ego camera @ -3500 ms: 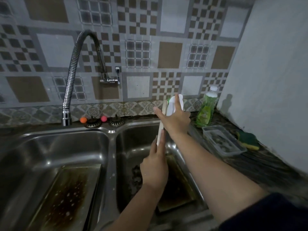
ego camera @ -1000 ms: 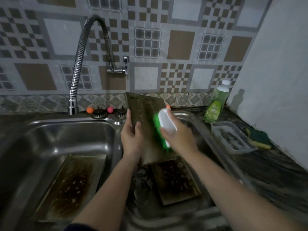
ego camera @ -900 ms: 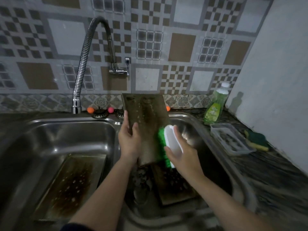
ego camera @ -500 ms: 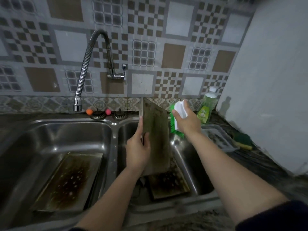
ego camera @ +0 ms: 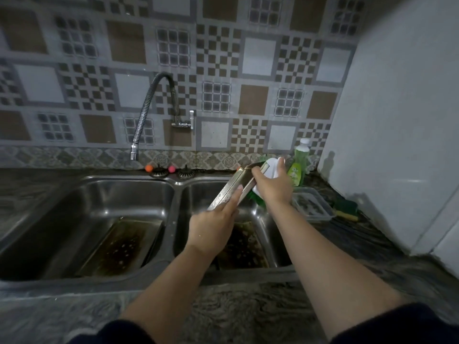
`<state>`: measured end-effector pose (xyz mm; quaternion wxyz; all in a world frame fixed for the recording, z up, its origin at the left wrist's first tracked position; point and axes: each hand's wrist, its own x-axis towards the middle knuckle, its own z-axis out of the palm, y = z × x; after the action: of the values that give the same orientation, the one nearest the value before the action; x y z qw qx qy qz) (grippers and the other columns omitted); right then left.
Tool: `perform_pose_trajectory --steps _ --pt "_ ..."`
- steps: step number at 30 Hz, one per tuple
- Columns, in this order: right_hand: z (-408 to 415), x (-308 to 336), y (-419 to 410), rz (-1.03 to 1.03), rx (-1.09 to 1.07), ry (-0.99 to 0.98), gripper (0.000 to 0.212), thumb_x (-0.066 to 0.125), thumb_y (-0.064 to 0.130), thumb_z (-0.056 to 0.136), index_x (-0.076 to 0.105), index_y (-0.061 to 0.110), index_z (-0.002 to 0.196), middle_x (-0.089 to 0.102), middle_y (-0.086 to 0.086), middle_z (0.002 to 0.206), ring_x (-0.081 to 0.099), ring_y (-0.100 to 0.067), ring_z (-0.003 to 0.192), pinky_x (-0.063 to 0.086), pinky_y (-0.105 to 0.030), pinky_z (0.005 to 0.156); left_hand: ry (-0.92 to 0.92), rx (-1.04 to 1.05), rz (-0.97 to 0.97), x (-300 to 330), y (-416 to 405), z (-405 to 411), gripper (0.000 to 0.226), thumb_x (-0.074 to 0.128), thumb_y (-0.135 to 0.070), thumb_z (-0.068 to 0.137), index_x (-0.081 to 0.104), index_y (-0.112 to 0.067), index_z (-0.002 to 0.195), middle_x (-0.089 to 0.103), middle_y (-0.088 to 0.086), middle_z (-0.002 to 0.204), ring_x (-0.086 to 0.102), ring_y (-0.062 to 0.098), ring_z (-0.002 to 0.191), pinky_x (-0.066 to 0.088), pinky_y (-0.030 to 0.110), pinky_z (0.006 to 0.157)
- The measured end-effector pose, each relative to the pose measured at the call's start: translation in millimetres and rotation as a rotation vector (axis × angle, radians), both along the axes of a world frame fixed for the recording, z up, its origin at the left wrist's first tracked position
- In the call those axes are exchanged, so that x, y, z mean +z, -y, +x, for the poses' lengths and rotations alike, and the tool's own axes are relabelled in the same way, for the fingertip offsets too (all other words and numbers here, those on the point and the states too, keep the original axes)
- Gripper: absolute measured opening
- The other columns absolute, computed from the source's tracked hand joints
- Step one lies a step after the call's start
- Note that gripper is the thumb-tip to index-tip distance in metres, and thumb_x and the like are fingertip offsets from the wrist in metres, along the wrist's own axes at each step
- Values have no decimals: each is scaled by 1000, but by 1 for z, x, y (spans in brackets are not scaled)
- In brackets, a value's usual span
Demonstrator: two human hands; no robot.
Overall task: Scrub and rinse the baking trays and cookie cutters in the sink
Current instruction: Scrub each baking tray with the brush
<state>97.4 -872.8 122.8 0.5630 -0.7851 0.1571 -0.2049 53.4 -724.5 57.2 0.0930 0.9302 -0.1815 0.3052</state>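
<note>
Double stainless steel sink [ego camera: 173, 184] set in a dark stone counter [ego camera: 248, 316], patterned tile wall behind.

Over the right basin [ego camera: 270, 234]: a baking tray [ego camera: 236, 186] held up tilted, nearly edge-on to the camera, lower end toward the left hand, upper end toward the back right corner of the sink. Left hand [ego camera: 211, 227] gripping the tray's lower end, one finger stretched along its edge, the rest curled round it. Right hand [ego camera: 272, 186] closed round a scrub brush [ego camera: 269, 170] with a white handle and green bristles, bristles against the tray's far face near its upper end; how firmly pressed, cannot tell.

On the floor of the right basin, beneath the hands: a second baking tray [ego camera: 244, 247], dark and stained, partly hidden by the left hand. In the left basin [ego camera: 104, 207]: a third stained baking tray [ego camera: 121, 244], lying flat toward the basin's right side.

Flexible faucet [ego camera: 149, 112] arching from the wall, spout hanging above the left basin's back edge. Two drain strainers [ego camera: 185, 173] on the back rim between the basins, small orange and pink knobs beside them.

On the counter right of the sink: green dish soap bottle [ego camera: 299, 165] at the back by the wall corner, clear plastic container [ego camera: 311, 204] just in front of it, green-and-yellow sponge [ego camera: 346, 209] beside the container, near the white side wall.
</note>
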Motion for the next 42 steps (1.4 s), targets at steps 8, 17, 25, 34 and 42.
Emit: perform_pose_trajectory --steps 8,17,25,34,42 --pt "-9 -5 -25 176 152 36 73 59 43 87 20 42 149 39 1 146 45 -22 126 39 -33 101 -442 62 -465 8 -80 10 56 24 -53 100 26 -30 151 32 6 154 26 21 143 23 35 115" --pt "19 -26 -103 314 318 -9 75 60 52 82 23 46 147 48 5 100 44 -5 72 38 -22 61 -675 215 -464 -7 -199 27 62 30 -60 96 2 -47 149 39 9 149 39 28 135 30 41 110" --pt "60 -50 -179 160 276 -33 85 78 38 77 31 41 147 41 11 143 48 -14 119 49 -17 78 -703 344 -511 -43 -293 57 67 32 -58 96 -4 -42 150 47 16 140 52 31 121 42 43 101" --pt "81 -99 -213 -207 297 -90 84 70 24 82 24 42 149 32 12 153 43 -17 132 44 -22 85 -1062 448 -624 -113 -347 92 87 51 -50 92 -16 -40 148 32 20 148 39 38 131 29 51 112" --pt "90 -127 -222 -362 277 -136 86 72 29 79 24 40 150 42 1 148 44 -21 129 40 -29 102 -1267 494 -584 -151 -349 120 96 59 -44 90 -15 -36 150 25 22 149 37 40 132 30 50 109"
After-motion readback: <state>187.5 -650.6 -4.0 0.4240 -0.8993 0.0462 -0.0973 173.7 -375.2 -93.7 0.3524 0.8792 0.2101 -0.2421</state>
